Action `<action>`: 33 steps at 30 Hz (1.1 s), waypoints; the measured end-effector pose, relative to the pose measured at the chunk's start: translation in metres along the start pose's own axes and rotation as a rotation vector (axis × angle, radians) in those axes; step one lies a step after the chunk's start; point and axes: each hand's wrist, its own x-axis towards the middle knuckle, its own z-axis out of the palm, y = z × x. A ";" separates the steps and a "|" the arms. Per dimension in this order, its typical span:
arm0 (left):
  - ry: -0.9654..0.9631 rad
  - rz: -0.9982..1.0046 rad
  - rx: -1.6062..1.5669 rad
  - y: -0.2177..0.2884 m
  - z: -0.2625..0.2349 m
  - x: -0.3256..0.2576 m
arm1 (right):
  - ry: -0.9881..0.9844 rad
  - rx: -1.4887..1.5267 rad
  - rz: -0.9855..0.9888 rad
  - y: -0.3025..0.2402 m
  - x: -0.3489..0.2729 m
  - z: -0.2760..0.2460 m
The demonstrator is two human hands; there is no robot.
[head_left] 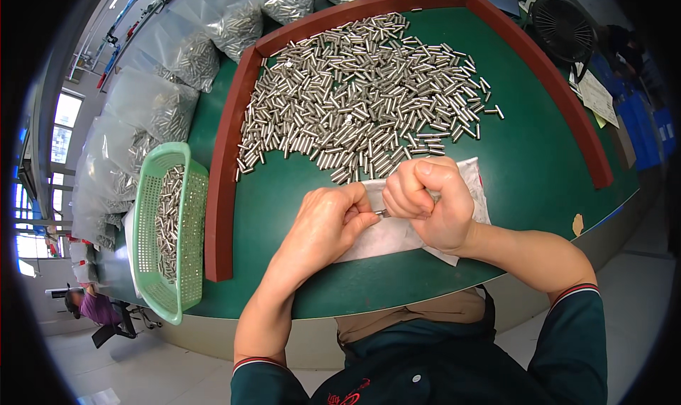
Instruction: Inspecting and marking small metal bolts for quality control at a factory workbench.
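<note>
My left hand point(332, 220) and my right hand point(434, 199) meet over a white cloth point(386, 240) on the green tabletop. Between them is a small metal pin point(383, 213), mostly hidden by my fingers. The left thumb and fingers pinch one end of it. The right hand is curled in a fist around the other end. Just beyond my hands spreads a big heap of short, shiny metal pins point(362, 93), lying loose in all directions.
A dark red wooden rail point(225, 192) borders the heap on the left, back and right. Outside it, a green plastic basket point(188, 277) holds more pins. Clear bags of pins point(170, 114) line the left and back. A black fan point(562, 28) stands at the back right.
</note>
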 end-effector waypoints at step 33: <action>-0.037 -0.221 -1.436 -0.037 -0.019 0.011 | -0.004 0.015 0.070 -0.005 -0.003 0.007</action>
